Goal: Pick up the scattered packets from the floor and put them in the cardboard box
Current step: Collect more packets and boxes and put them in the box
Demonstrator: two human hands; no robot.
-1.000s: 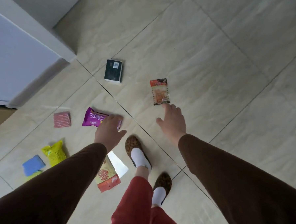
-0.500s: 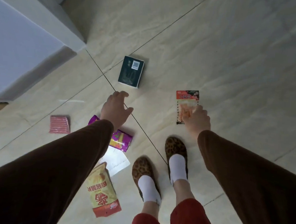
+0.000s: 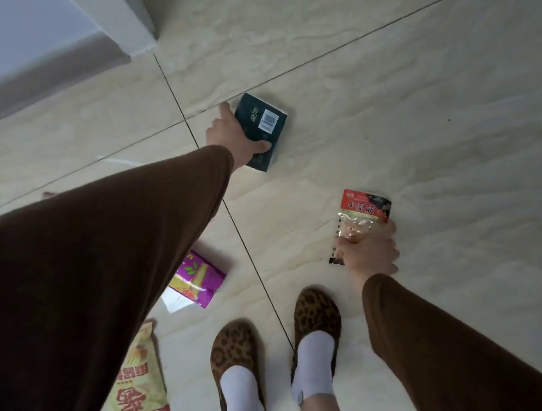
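Two hands are each taking hold of a packet down on the tiled floor [image 3: 394, 101].

The left hand [image 3: 232, 137] is reaching far forward and wrapping around the near end of a dark green packet [image 3: 261, 132], thumb pressing on its face and a finger stretching along its left edge. The right hand [image 3: 369, 253] is closing its fingers around the lower part of a red-topped clear snack packet [image 3: 361, 219], near the right foot. A purple packet [image 3: 198, 278] is lying flat beside the left sleeve, partly covering a white slip of paper [image 3: 175, 302]. A yellow and red bag [image 3: 138, 383] is lying at the bottom edge. Leopard-print slippers [image 3: 317, 314] are standing between the arms. The cardboard box is not showing from here.
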